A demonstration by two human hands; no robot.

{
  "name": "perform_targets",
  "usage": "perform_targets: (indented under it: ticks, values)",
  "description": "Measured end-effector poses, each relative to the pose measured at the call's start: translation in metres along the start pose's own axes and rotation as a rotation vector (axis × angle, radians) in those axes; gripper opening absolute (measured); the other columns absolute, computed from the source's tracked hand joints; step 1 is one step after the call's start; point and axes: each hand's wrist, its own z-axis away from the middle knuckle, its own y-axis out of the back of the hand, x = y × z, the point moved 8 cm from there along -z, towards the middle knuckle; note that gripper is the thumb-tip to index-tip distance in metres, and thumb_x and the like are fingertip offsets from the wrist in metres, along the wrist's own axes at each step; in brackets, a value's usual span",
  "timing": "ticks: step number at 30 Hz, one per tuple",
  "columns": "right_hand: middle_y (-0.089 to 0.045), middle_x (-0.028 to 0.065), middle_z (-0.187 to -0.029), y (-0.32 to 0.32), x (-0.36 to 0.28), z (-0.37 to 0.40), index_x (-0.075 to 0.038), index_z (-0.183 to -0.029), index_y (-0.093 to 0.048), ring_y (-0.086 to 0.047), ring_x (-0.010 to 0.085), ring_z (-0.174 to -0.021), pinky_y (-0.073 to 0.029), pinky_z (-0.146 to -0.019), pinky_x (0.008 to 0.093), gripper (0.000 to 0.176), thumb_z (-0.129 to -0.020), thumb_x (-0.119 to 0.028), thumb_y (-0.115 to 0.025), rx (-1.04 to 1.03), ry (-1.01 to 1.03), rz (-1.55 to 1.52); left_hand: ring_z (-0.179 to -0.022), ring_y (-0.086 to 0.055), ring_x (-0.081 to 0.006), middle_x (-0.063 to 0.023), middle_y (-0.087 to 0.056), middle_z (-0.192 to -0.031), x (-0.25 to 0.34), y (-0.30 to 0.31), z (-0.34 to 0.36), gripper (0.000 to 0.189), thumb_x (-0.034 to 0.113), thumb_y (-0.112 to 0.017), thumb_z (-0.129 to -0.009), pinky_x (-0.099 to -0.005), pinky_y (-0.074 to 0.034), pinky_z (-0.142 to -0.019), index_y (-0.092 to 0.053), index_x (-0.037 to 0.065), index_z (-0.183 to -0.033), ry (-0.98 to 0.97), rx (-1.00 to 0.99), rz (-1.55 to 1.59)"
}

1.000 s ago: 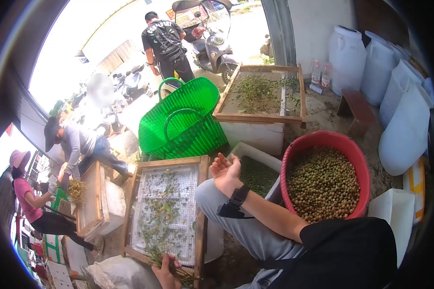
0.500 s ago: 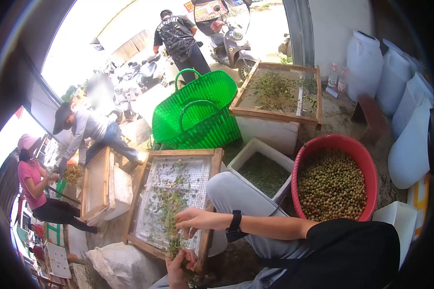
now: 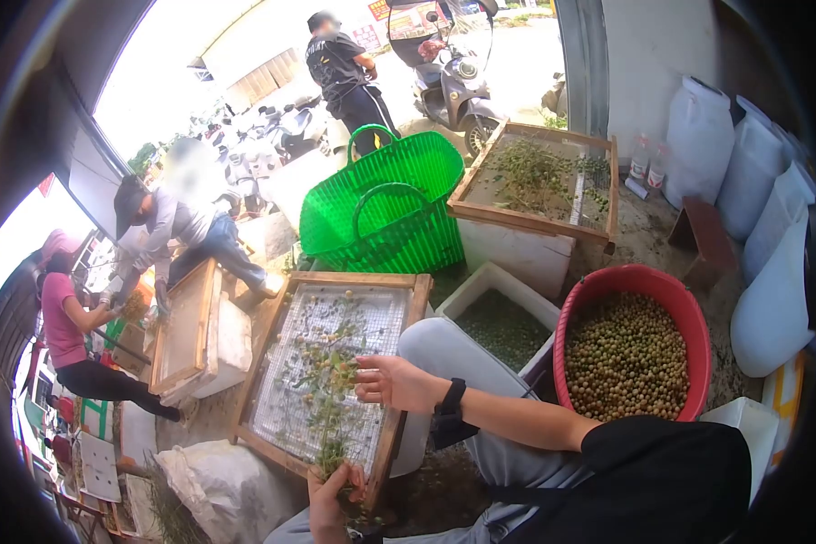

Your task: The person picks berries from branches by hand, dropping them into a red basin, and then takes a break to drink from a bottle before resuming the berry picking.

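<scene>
My left hand [image 3: 335, 494] is closed round the stem end of a leafy plant bunch [image 3: 326, 399] at the near edge of a wood-framed mesh screen [image 3: 399, 313]. The bunch lies across the mesh, with small round fruits and yellowish bits among its leaves. My right hand [image 3: 394, 383], with a black band on its wrist, hovers by the bunch's right side. Its fingers are apart and slightly curved, and I see nothing held in them. Loose fruits and leaf bits are scattered on the mesh.
Right of my knee stand a white foam box [image 3: 517, 313] of green bits and a red tub [image 3: 567, 335] of round fruits. Beyond are a green basket [image 3: 381, 240] and another screen [image 3: 535, 218]. A white sack [image 3: 227, 490] lies near left. Two people work at left; another stands outside.
My right hand has moved off the stems, up and to the right, and its fingers have loosened. My left hand keeps its hold. The person outside has turned.
</scene>
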Motion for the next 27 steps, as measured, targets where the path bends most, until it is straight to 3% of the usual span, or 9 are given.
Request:
perform_targets:
  ticks: [12,18,22,27]
  values:
    - [-0.064,0.0108,-0.111,-0.003,-0.017,0.006,0.005,-0.119,-0.059,-0.064,0.0161,-0.097,-0.054,-0.089,0.0274,0.029,-0.095,-0.010,-0.060,-0.109,0.034,0.286,-0.048,-0.046,-0.0180,-0.0134,-0.054,-0.064,0.005,0.025,0.002,0.024,0.012,-0.056,-0.091,-0.0295,-0.042,-0.047,-0.053,-0.003,-0.072,-0.068,0.048,0.051]
    - [-0.068,0.0124,-0.106,0.001,-0.025,0.008,0.008,-0.114,-0.063,-0.067,0.0167,-0.087,-0.057,-0.081,0.0294,0.029,-0.093,-0.012,-0.064,0.016,0.155,0.733,-0.050,-0.050,-0.0178,-0.0116,-0.055,-0.065,0.017,0.015,0.012,0.020,0.009,-0.057,-0.090,-0.0276,-0.042,-0.045,-0.053,-0.002,-0.073,-0.021,0.158,-0.006]
    - [-0.068,0.0112,-0.100,0.009,-0.031,0.008,0.008,-0.110,-0.064,-0.067,0.0164,-0.083,-0.057,-0.076,0.0285,0.029,-0.092,-0.015,-0.065,0.159,0.255,0.679,-0.049,-0.047,-0.0109,-0.0041,-0.052,-0.063,0.013,0.006,0.014,0.024,0.017,-0.057,-0.096,-0.0252,-0.035,-0.045,-0.057,0.002,-0.077,0.041,0.080,-0.241]
    - [-0.068,0.0095,-0.095,0.027,-0.045,0.007,0.005,-0.105,-0.065,-0.065,0.0139,-0.073,-0.057,-0.070,0.0278,0.030,-0.091,-0.021,-0.068,0.294,0.340,0.551,-0.045,-0.049,-0.0107,-0.0030,-0.056,-0.057,0.015,-0.006,0.027,0.017,0.011,-0.059,-0.092,-0.0232,-0.035,-0.041,-0.061,0.002,-0.077,0.062,0.086,-0.016]
